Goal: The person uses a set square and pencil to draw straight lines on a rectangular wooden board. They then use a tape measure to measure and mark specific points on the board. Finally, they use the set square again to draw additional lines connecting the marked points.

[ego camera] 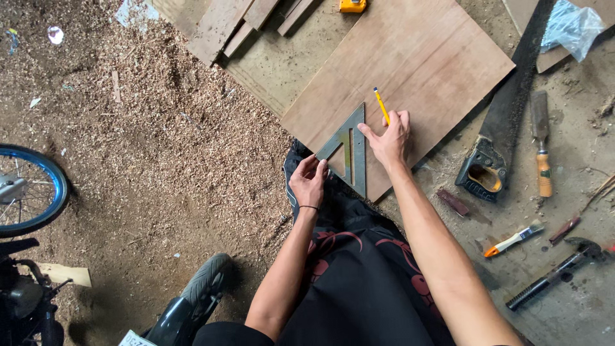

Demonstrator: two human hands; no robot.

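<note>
The left hand (309, 181) presses down on the lower left corner of a triangular metal square (349, 150), fingers bent over its edge; the hand pins the tool rather than closing around it. The right hand (389, 138) is clenched on a yellow pencil (381, 106), tip angled up and away, with the index finger stretched onto the square's long straight edge. The square lies flat on a plywood sheet (410, 70), near the sheet's lower corner, between the 2 hands.

Handling, as a judgement:
1. The square looks rigid, thin and light. It likely slides on the smooth sheet unless pressed flat, so pressure near a corner and along the straight edge suits it.
2. The pencil is light and stiff; its point is probably brittle.
3. The plywood sheet appears thin, broad and somewhat flexible. It lies on the floor over other boards (230, 25) and may rock under load.

Surroundings, relative to the grip:
- Just right of the pencil hand: a hand saw (506, 115), blade running up and away, handle near the sheet's edge.
- Farther right: a wood-handled chisel (542, 144), a small brush (514, 240), a hammer (551, 272).
- Beyond the pencil, at the far end of the sheet: a yellow tape measure (352, 6).
- Left of the pinning hand: sawdust-covered floor (160, 128), a blue-rimmed wheel (32, 189).

Nothing lies on the sheet next to the square. The saw handle is the nearest obstruction on the right.
</note>
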